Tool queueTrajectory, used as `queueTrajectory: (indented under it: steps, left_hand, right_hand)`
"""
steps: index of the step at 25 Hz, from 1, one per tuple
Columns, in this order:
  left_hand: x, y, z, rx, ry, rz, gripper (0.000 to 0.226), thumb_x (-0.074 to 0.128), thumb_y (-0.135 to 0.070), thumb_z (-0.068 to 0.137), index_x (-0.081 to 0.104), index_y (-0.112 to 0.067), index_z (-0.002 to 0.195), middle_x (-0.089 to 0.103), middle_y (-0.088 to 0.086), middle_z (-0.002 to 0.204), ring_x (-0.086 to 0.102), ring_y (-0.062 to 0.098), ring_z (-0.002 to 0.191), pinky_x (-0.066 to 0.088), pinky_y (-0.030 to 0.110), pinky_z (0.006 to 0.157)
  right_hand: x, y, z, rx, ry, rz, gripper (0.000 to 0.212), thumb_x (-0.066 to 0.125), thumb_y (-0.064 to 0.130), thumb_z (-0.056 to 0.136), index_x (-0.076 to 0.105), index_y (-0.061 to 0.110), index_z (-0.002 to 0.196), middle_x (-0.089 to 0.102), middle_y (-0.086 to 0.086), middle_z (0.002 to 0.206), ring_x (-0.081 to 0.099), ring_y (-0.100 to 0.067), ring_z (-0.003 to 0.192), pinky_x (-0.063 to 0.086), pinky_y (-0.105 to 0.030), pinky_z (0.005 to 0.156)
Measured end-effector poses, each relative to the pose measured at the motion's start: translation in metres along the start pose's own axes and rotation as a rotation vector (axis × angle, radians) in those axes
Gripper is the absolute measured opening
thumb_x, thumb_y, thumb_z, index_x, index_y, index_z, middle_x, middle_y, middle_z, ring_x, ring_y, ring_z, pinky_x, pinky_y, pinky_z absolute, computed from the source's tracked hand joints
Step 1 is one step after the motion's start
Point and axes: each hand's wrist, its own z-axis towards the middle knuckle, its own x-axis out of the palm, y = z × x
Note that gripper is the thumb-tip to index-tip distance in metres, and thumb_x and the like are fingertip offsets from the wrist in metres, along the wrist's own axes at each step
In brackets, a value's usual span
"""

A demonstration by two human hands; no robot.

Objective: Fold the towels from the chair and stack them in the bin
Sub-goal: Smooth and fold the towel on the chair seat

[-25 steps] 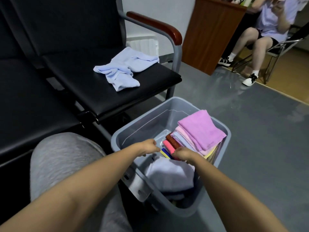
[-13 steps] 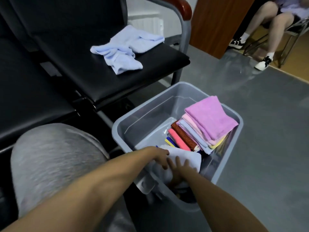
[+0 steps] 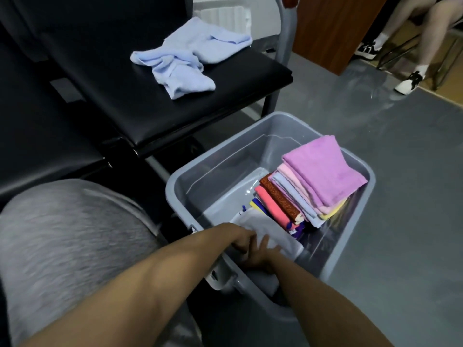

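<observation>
white towel: folded, near end of bin
right hand: flat, pressing it level
left hand: on its edge, grip unclear
blue towel: crumpled on chair, next

Stack's lower towels, only edges visible

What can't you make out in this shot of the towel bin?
Head view only.
Stack: lower towels covered by purple towel; only edges show.
Left hand grip: blurred, overlapped by right hand.
White towel: near end hidden by hands and bin rim.
Seated person: cut off by top edge.
</observation>
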Motion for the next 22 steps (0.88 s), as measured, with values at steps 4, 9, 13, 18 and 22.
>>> queueTrajectory:
  steps: [4, 9, 13, 18, 22]
  left_hand:
    - [-0.026, 0.006, -0.012, 0.045, -0.107, -0.138, 0.035, 0.052, -0.006, 0.088, 0.054, -0.004, 0.123, 0.057, 0.01, 0.112, 0.055, 0.028, 0.099, 0.048, 0.038, 0.077]
    - [-0.098, 0.006, -0.059, -0.007, -0.66, -0.615, 0.025, 0.042, -0.001, 0.088, 0.064, -0.004, 0.099, 0.059, 0.015, 0.085, 0.053, 0.021, 0.078, 0.043, 0.028, 0.059]
    - [-0.157, 0.022, -0.098, 0.155, -0.986, -0.855, 0.02, 0.051, 0.001, 0.087, 0.066, -0.002, 0.1, 0.067, 0.022, 0.097, 0.054, 0.018, 0.08, 0.048, 0.031, 0.075]
    - [-0.204, 0.061, -0.145, 0.05, -1.472, -0.526, 0.034, 0.048, -0.013, 0.091, 0.053, -0.007, 0.125, 0.058, 0.014, 0.123, 0.054, 0.025, 0.113, 0.041, 0.036, 0.097]
    - [-0.207, 0.107, -0.154, -0.43, -1.214, -0.205, 0.042, 0.045, -0.025, 0.091, 0.045, -0.013, 0.131, 0.048, 0.009, 0.135, 0.042, 0.028, 0.126, 0.037, 0.039, 0.097]
  right_hand:
    - [-0.075, 0.021, -0.026, -0.116, 0.07, 0.102, 0.059, 0.055, 0.031, 0.094, 0.034, 0.003, 0.143, 0.042, -0.014, 0.139, 0.047, -0.027, 0.119, 0.042, -0.037, 0.094]
    - [-0.151, 0.058, -0.049, -0.169, -0.303, 0.479, 0.021, 0.046, -0.001, 0.088, 0.065, -0.002, 0.097, 0.058, -0.013, 0.074, 0.05, -0.018, 0.053, 0.042, -0.028, 0.052]
    - [-0.198, 0.091, -0.066, -0.333, -0.832, 0.597, 0.021, 0.041, 0.003, 0.084, 0.061, 0.011, 0.081, 0.065, -0.021, 0.094, 0.058, -0.031, 0.079, 0.044, -0.035, 0.07]
    - [-0.253, 0.148, -0.089, -0.583, -0.94, 0.537, 0.023, 0.046, 0.014, 0.09, 0.059, 0.014, 0.109, 0.065, -0.014, 0.102, 0.059, -0.032, 0.098, 0.048, -0.041, 0.085]
    - [-0.27, 0.18, -0.089, -0.575, -0.798, 0.308, 0.061, 0.049, 0.013, 0.086, 0.033, 0.022, 0.143, 0.039, -0.01, 0.143, 0.042, -0.032, 0.126, 0.038, -0.039, 0.103]
